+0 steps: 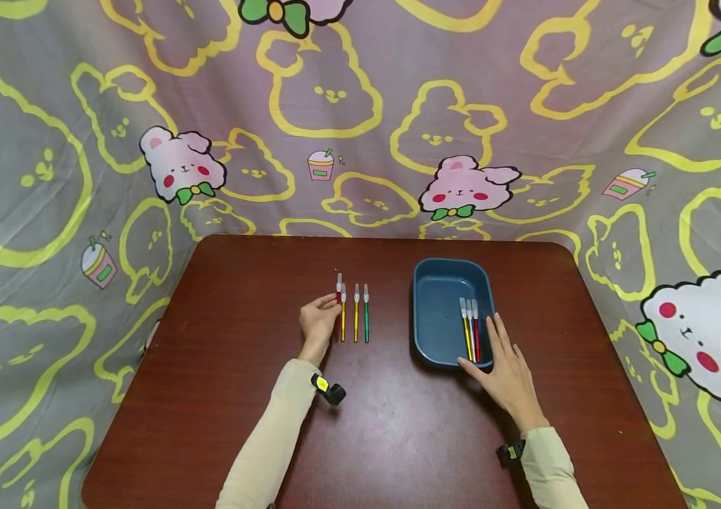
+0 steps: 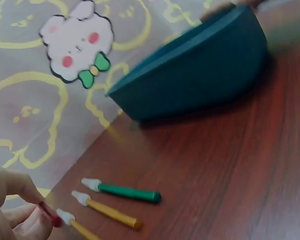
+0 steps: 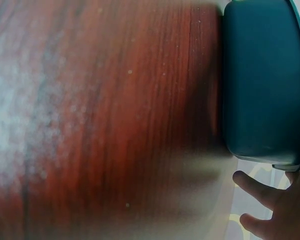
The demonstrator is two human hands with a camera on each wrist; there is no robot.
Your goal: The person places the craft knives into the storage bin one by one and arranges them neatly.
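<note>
My left hand (image 1: 319, 322) pinches a red craft knife (image 2: 51, 215) with a clear cap between thumb and fingers. Just right of it lie two yellow craft knives (image 1: 356, 318) and a green craft knife (image 1: 367, 322), side by side, caps pointing away from me. Further right stands a dark blue plastic tray (image 1: 433, 318). Inside, along its right wall, several capped craft knives (image 1: 467, 336) lie together, a yellow and a red one among them. Spread over the tray's near right corner, my right hand (image 1: 508, 375) has its thumb at the near rim and fingers along the right side.
The dark reddish-brown wooden table (image 1: 386, 438) has rounded far corners. A patterned cloth (image 1: 360, 155) with cartoon bears hangs around its back and sides. Each wrist wears a small black camera (image 1: 333, 394).
</note>
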